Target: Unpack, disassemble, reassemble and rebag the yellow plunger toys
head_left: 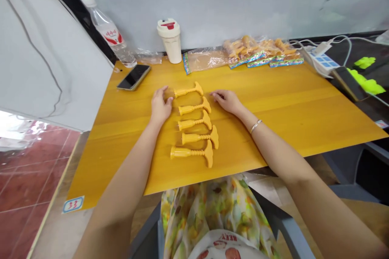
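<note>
Several yellow plastic pieces with T-shaped handles lie in a column on the table, handles to the right and wide ribbed ends to the left. My left hand (161,105) rests beside the wide end of the farthest T-handled piece (188,90), thumb and fingers apart, holding nothing. Across from it, my right hand (227,100) lies on the table a little right of the handles, fingers loosely bent and nothing visible in them. The nearest T-handled piece (191,152) lies closest to the table's front edge.
Along the back of the wooden table (273,109) stand a water bottle (111,34) and a white lidded cup (170,42). A phone (134,77) lies at left. Clear bags (261,50) hold more yellow pieces. A power strip (323,60) with cables is at right.
</note>
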`<state>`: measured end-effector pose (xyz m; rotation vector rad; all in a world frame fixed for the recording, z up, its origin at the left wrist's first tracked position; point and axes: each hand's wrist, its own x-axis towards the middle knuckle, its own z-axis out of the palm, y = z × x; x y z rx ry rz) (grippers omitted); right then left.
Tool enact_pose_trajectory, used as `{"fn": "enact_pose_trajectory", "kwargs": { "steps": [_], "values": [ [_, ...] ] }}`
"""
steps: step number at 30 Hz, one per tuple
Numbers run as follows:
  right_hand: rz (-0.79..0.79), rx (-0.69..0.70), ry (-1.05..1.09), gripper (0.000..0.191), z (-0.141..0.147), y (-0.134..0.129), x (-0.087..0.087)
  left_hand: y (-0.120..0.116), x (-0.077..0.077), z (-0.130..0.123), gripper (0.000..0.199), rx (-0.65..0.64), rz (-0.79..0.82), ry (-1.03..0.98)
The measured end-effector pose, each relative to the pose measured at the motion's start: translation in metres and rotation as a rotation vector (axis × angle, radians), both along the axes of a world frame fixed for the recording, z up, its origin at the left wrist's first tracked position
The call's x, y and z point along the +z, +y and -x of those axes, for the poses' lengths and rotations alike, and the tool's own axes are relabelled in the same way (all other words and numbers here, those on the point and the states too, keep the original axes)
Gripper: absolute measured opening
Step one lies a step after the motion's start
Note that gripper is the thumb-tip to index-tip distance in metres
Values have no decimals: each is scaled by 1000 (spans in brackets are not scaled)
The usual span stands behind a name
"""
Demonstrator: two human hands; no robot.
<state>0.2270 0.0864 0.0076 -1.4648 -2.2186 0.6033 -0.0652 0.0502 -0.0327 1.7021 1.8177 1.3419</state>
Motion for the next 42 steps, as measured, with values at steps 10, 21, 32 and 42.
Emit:
{"fn": "enact_pose_trajectory", "kwargs": {
  "steps": [10,21,32,42],
  "values": [
    [-22,123,-141,35,5,-13,5,-9,6,6,47,96,30,217],
    [-13,115,-146,36,5,-12,5,-9,10,5,51,112,60,269],
    [-5,112,-154,36,5,-14,7,-8,7,6,50,92,61,253],
    [-7,112,-165,36,5,-13,6,-10,11,3,46,88,49,222]
  ]
}}
